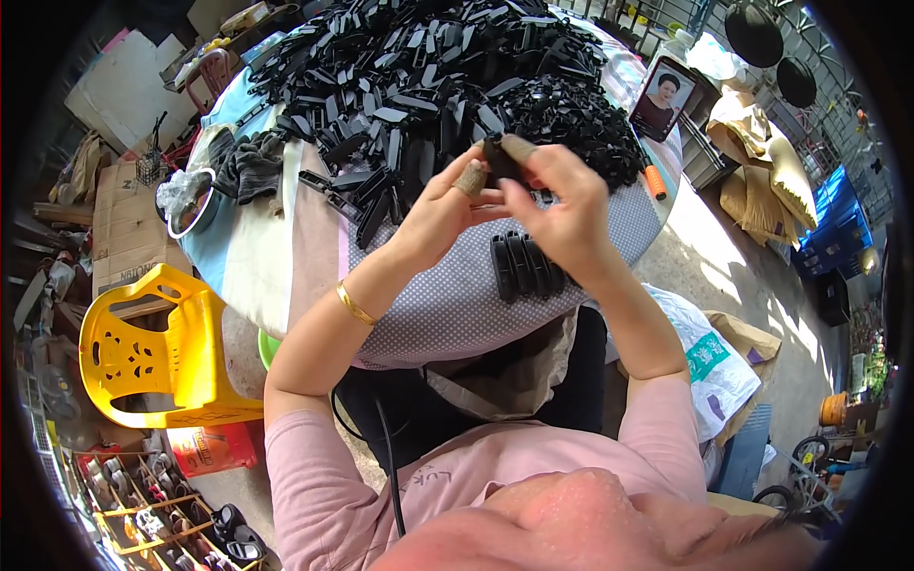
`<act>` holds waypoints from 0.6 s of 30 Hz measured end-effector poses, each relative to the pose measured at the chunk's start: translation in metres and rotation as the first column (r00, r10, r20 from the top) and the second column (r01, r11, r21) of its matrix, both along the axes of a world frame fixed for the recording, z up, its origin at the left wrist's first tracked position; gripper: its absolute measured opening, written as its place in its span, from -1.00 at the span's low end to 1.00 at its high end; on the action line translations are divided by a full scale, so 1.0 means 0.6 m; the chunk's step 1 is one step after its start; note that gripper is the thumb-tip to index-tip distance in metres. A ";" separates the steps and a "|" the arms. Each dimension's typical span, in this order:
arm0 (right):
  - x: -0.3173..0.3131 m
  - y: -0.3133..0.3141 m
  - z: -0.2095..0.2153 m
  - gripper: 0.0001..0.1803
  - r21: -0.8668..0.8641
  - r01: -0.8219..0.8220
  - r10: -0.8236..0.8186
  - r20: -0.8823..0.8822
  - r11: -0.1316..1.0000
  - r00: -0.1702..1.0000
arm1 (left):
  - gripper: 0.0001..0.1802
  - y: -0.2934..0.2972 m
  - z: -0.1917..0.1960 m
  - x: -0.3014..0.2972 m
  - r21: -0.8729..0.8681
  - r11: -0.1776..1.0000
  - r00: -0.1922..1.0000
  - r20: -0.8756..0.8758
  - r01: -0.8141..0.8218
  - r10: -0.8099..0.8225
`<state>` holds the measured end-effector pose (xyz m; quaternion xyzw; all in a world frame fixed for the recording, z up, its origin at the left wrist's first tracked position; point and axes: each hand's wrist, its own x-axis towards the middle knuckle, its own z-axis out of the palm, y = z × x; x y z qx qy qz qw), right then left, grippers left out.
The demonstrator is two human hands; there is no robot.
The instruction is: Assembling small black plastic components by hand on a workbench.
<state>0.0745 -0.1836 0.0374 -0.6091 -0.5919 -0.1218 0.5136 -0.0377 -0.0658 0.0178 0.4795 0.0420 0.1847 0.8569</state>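
Over the near part of the table, my left hand (pixel 440 211) and my right hand (pixel 564 205) meet around a small black plastic part (pixel 497 164). Both are closed on it, the fingers partly covering its shape; the right fingers look slightly blurred. Tan wraps cover some fingertips. Just below my right hand lie several black plastic pieces (pixel 522 268) side by side in a row. Beyond my hands a big heap of loose black plastic parts (pixel 419 76) spreads across the far side of the table, with smaller parts (pixel 581 119) at its right.
The round table (pixel 419 328) has a patterned cloth. An orange-handled tool (pixel 655 183) and a propped screen (pixel 664 98) stand at its right edge. Dark gloves (pixel 249 167) and a white bowl (pixel 193 214) are at left. A yellow chair (pixel 195 347) stands left; sacks (pixel 766 186) lie right.
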 end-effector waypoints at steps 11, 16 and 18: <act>0.068 -0.136 -0.036 -0.66 -0.581 0.228 -0.246 0.049 0.781 0.968 | -0.63 0.049 -0.020 0.007 0.916 -0.388 0.676 0.221 0.104 0.703; 0.057 -0.139 -0.046 -0.70 -0.567 0.097 -0.150 -0.047 0.818 0.988 | -0.48 0.047 -0.026 0.011 0.876 -0.450 0.630 0.253 0.173 0.734; 0.058 -0.139 -0.048 -0.76 -0.545 0.084 -0.157 -0.089 0.834 0.984 | -0.58 0.044 -0.027 0.008 0.870 -0.447 0.622 0.234 0.209 0.747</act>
